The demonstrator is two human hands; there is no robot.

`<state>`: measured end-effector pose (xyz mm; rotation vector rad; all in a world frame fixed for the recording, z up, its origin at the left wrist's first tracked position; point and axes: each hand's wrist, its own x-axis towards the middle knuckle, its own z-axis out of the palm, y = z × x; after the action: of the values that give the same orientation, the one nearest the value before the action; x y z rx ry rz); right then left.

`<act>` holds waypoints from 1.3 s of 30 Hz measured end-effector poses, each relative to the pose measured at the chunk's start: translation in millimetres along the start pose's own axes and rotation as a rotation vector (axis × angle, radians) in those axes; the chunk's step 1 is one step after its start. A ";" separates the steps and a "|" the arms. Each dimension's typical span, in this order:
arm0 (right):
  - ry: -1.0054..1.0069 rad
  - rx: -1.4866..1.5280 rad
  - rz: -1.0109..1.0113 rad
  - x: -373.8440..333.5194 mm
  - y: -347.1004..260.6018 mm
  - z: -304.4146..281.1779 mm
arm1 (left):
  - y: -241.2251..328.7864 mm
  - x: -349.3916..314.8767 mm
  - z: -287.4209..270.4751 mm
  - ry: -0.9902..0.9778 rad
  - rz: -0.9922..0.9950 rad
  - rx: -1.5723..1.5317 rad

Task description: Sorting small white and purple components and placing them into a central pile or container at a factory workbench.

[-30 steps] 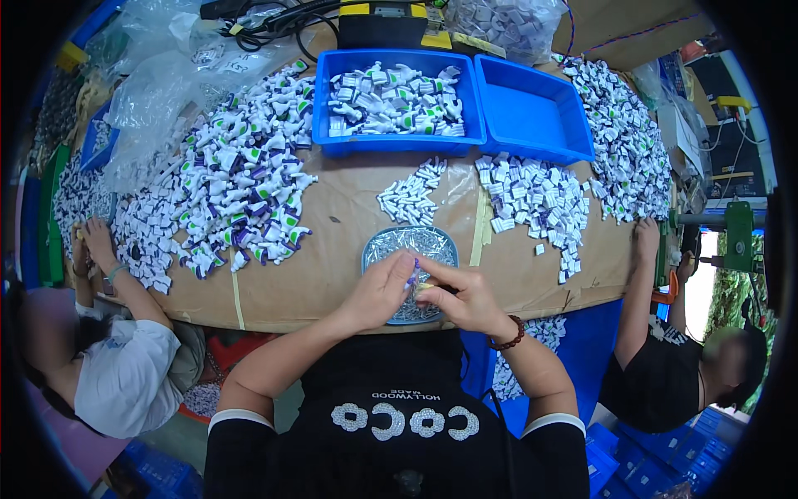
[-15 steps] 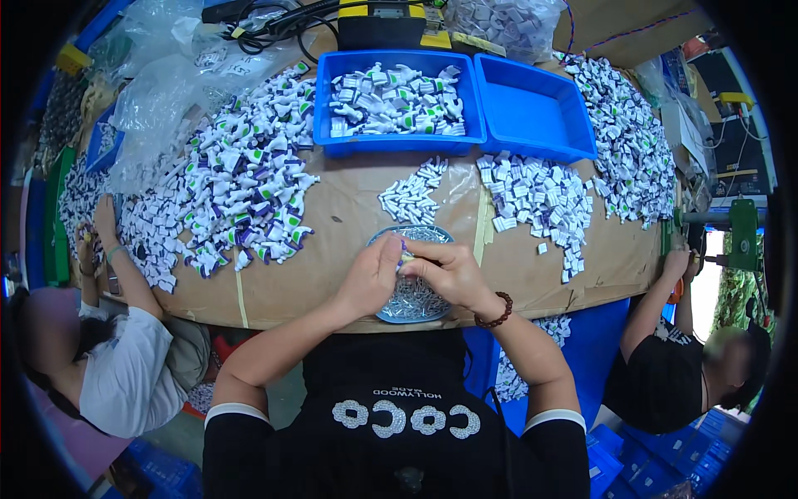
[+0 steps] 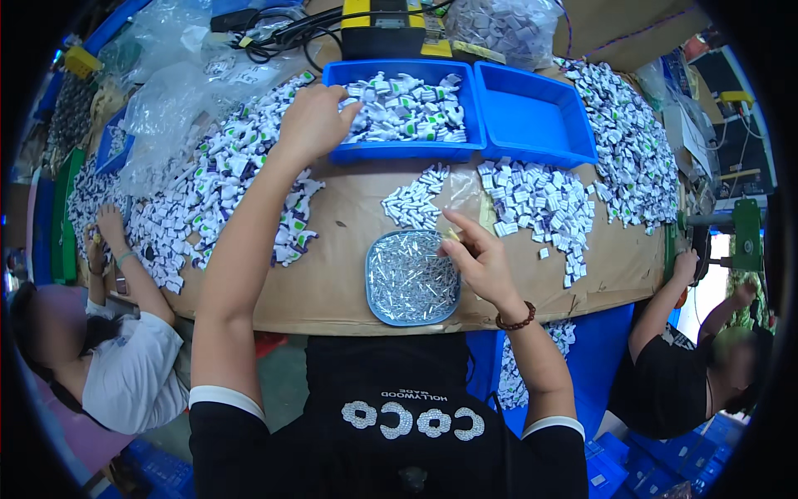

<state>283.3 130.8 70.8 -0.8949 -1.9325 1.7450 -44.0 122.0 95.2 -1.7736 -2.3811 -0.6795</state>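
Note:
My left hand (image 3: 316,123) reaches over the left end of a blue bin (image 3: 407,151) that holds a heap of white parts with green and purple patches. Its thumb and fingers are apart, and nothing shows between them. My right hand (image 3: 482,262) hovers at the right side of a shallow blue-grey tray (image 3: 371,279) full of thin silvery metal pins (image 3: 411,274). The index finger is stretched out, apart from the thumb. A small yellowish patch shows by the fingertips; I cannot tell what it is.
Small white parts (image 3: 414,198) lie behind the tray. Larger white heaps (image 3: 241,179) spread left and right (image 3: 540,200). A second blue bin (image 3: 536,108) stands beside the first. Co-workers sit at left (image 3: 125,366) and right (image 3: 673,374). A green hand press (image 3: 748,237) stands at far right.
My hands were together over the tray around a small purple-and-white part. The left has gone up and left to the blue bin; the right has moved slightly right, uncovering the pins.

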 end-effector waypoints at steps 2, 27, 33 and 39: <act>0.017 -0.124 -0.006 -5.1 11.8 -3.5 | -7.2 -6.2 -6.4 -0.033 -0.030 -0.001; -0.049 -0.553 -0.270 -16.9 16.3 25.0 | -35.1 -124.6 39.6 -0.106 0.122 0.288; 0.063 -0.314 -0.184 -22.8 5.5 12.9 | -5.4 -125.5 12.4 0.053 -0.014 -0.130; 0.125 -0.068 -0.217 -25.7 8.2 7.5 | 56.2 -159.6 -1.3 -0.187 -0.712 -1.499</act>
<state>298.6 108.1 65.0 -0.7661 -1.9374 1.4730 58.9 -7.5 59.5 -0.9262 -2.6946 -3.0393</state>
